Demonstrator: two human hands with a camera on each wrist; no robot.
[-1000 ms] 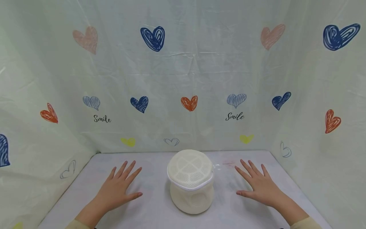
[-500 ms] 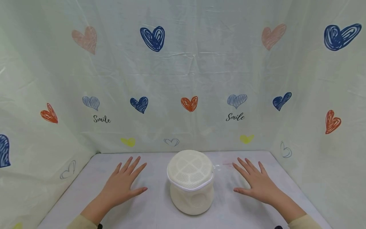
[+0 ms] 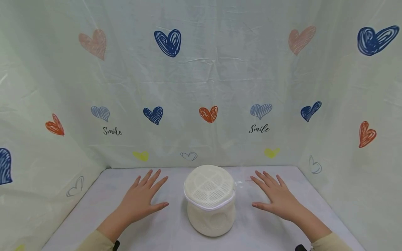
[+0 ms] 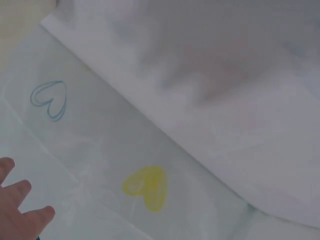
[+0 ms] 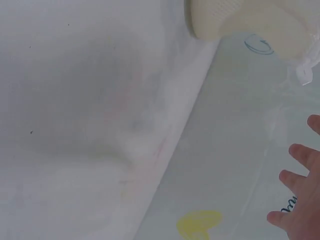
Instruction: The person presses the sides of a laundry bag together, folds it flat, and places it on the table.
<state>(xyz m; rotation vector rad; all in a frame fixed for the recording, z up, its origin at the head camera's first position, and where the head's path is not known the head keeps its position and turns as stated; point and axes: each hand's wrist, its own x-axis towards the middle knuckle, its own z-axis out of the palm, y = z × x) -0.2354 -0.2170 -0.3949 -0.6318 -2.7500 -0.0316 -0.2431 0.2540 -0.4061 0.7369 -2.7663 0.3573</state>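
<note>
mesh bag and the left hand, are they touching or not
Apart. The head view shows bare table between the left hand and the mesh bag; the thumb tip stops short of the bag's side.

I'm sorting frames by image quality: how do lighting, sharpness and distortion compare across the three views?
Head view: even, soft light, only faint shadows under the mesh bag; wide-angle bending at the curtain edges; both hands sharp. Left wrist view: soft focus, a blurred grey shadow on the table; left hand cropped. Right wrist view: similarly hazy; bag edge and right hand cut off.
</note>
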